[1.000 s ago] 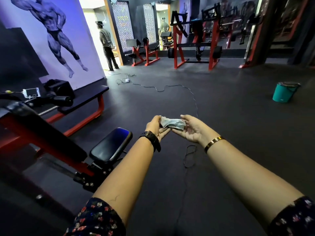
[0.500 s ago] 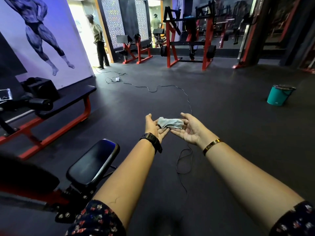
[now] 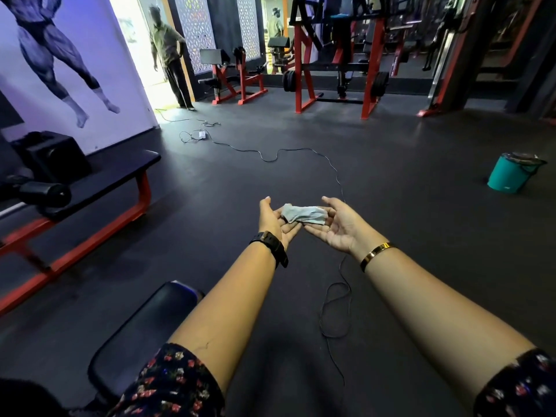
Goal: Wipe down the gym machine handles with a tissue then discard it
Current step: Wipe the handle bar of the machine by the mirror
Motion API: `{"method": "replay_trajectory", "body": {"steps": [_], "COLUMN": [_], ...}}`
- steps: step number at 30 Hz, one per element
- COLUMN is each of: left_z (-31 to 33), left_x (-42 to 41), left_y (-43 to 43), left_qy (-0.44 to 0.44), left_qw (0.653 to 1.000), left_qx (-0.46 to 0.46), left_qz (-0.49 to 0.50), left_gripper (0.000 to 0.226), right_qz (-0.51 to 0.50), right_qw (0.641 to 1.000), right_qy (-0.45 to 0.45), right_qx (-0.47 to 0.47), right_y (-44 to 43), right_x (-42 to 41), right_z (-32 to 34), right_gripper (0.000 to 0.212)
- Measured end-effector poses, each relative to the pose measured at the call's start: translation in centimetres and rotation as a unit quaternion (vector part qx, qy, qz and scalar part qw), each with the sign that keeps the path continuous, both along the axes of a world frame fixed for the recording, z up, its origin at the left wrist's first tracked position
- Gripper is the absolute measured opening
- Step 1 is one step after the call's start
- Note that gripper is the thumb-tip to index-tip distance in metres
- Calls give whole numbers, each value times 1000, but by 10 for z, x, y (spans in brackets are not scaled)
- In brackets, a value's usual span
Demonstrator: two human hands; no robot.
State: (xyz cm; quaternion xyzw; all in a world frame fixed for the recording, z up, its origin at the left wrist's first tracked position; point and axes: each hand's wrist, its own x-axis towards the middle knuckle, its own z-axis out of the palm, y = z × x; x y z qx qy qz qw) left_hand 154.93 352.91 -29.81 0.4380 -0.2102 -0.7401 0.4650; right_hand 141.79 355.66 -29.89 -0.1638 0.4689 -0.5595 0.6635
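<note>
Reaching forward over a dark gym floor (image 3: 406, 221), two bare arms hold their palms turned up. The left hand (image 3: 275, 221) and right hand (image 3: 341, 230) nearly meet, and a crumpled grey tissue (image 3: 304, 214) lies across the fingers of both. The fingers are relaxed and loosely spread under it, thumbs raised. A teal bucket (image 3: 507, 177) stands well apart on the right. A black cable (image 3: 335, 308) trails over the floor below the hands.

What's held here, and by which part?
Crumpled tissue, carried by its two ends: one on fingers of the left hand, the other on fingers of the right hand.
</note>
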Motion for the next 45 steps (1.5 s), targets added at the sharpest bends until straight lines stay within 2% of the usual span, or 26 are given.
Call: {"method": "replay_trajectory", "body": {"steps": [11, 21, 27, 35, 45], "left_z": [-9, -6, 1, -7, -20], "left_x": [-32, -109, -123, -79, 51], "left_y": [-147, -312, -389, -448, -566], "left_qy": [-6, -7, -21, -27, -6], "left_qw": [999, 993, 987, 977, 962], "left_qx": [-9, 5, -7, -1, -13], "left_qz": [34, 115, 160, 214, 274], "left_gripper": [55, 51, 49, 49, 50], "right_qz": [27, 105, 135, 188, 244], "right_qw": [1000, 994, 991, 982, 970], "right_qy": [-2, 25, 17, -8, -3], "right_qx": [-7, 13, -8, 0, -17], "right_y": [-155, -339, -422, -493, -619], "right_x": [-33, -102, -115, -71, 59], "right_z": [-9, -4, 6, 0, -6], "right_gripper": [20, 16, 19, 21, 21]}}
